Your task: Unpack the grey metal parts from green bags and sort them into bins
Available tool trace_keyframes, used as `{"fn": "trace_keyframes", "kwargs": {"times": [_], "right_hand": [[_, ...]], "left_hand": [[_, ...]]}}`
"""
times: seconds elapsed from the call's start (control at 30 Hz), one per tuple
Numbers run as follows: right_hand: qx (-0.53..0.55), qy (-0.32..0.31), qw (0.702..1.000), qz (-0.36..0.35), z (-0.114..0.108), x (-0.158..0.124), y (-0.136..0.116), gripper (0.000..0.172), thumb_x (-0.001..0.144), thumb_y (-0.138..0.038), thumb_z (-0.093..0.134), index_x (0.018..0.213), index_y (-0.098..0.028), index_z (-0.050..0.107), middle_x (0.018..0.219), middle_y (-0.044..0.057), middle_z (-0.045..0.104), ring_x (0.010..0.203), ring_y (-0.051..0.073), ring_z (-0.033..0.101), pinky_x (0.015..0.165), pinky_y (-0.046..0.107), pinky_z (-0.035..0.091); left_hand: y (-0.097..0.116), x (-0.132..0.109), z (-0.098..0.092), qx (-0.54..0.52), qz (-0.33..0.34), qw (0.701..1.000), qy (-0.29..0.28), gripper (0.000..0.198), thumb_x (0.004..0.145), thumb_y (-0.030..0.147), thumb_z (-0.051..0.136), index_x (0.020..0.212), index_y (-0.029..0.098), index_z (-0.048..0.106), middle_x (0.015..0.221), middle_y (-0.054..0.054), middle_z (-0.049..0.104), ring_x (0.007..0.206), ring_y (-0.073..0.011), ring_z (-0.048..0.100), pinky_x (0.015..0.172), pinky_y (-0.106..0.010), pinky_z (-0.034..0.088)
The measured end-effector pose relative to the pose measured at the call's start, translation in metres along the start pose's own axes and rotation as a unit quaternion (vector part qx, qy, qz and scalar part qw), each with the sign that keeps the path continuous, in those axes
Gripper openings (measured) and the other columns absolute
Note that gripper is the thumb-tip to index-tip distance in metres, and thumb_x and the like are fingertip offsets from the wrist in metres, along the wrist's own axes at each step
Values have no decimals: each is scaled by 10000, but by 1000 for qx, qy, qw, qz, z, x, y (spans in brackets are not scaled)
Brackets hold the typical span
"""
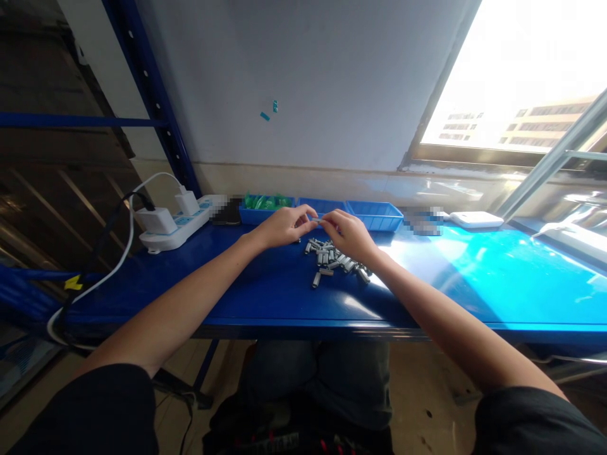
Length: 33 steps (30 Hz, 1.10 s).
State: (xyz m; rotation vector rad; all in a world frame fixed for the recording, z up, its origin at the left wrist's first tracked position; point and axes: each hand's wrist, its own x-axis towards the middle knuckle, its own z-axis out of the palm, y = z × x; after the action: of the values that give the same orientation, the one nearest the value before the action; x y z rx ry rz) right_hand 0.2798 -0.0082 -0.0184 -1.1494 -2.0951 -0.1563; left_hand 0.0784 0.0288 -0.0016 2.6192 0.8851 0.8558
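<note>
My left hand [283,225] and my right hand [349,234] meet fingertip to fingertip above a blue bench [265,291]. Both pinch one small pale part [318,220] between them. What the part is cannot be made out. Just below the hands lies a loose pile of several small grey cylindrical pieces [332,259], and my right hand rests over its upper edge. Behind the hands stands a row of blue trays: the left tray [263,210] holds green pieces, the right tray [375,215] looks empty.
A white power strip [175,224] with two plugged adapters and cables sits at the bench's left end. A white flat device [475,219] lies at the right by the window. A blue rack upright [156,101] rises at left. My knees show under the bench edge.
</note>
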Motion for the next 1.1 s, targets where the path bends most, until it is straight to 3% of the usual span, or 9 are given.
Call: {"fn": "trace_keyframes", "kwargs": {"times": [0.07,0.17,0.33,0.43,0.53,0.63,0.7,0.97,1.1], "right_hand": [[9,2,1000,3,1,2,1,270,956,-343,421,883,-201,638,861,57,659,777,174,587,696,269,409],[23,5,1000,8,2,2,0,291,963,-344,401,851,-197,626,822,54,655,752,169,584,692,266,406],[29,16,999,16,2,1,-7,210,914,-332,496,1013,-188,613,800,35,644,724,161,581,671,257,409],[-12,20,1000,11,2,7,0,217,923,-347,480,954,-200,636,851,52,651,761,173,582,686,273,411],[-70,41,996,38,2,19,20,231,916,-362,491,913,-196,652,875,79,653,824,210,576,730,312,426],[-136,41,987,77,3,28,41,328,859,-392,579,1099,-174,631,1033,140,640,981,294,539,808,403,436],[-159,25,982,93,3,27,48,420,841,-406,604,1176,-152,605,1098,177,614,1048,341,504,833,460,430],[-40,-61,996,-43,3,3,11,274,872,-303,562,1120,-198,615,947,79,653,920,238,562,824,355,425],[-31,-53,997,-49,6,4,0,221,859,-256,564,1066,-190,603,919,68,653,892,221,577,774,318,421]], "left_hand": [[0,-1,-1,29,26,999,23,353,872,437,543,1116,187,594,827,-26,700,721,-155,638,658,-242,454],[2,-2,0,76,41,995,43,289,905,409,503,1046,188,625,808,-33,696,728,-154,637,658,-237,437],[3,0,0,79,17,996,45,323,926,405,453,1060,179,640,784,-36,702,692,-156,633,641,-234,431],[-3,2,-4,84,-4,996,7,349,919,404,447,1110,189,646,841,-43,715,743,-168,645,678,-243,440],[-17,1,-9,122,-40,989,-69,339,839,407,558,1079,198,673,963,-66,714,852,-199,648,720,-249,447],[-34,-1,-10,144,-65,976,-150,292,755,407,641,967,216,703,972,-63,702,863,-202,640,696,-232,447],[-42,-3,-9,153,-73,972,-164,252,772,404,617,914,214,701,951,-62,698,844,-196,636,679,-228,444],[-24,4,8,35,-64,995,-71,269,875,340,465,935,170,665,937,-64,716,856,-196,650,766,-276,474],[-15,6,17,-61,-56,996,-40,244,876,351,485,947,158,617,842,-49,699,795,-177,648,719,-273,491]]}}
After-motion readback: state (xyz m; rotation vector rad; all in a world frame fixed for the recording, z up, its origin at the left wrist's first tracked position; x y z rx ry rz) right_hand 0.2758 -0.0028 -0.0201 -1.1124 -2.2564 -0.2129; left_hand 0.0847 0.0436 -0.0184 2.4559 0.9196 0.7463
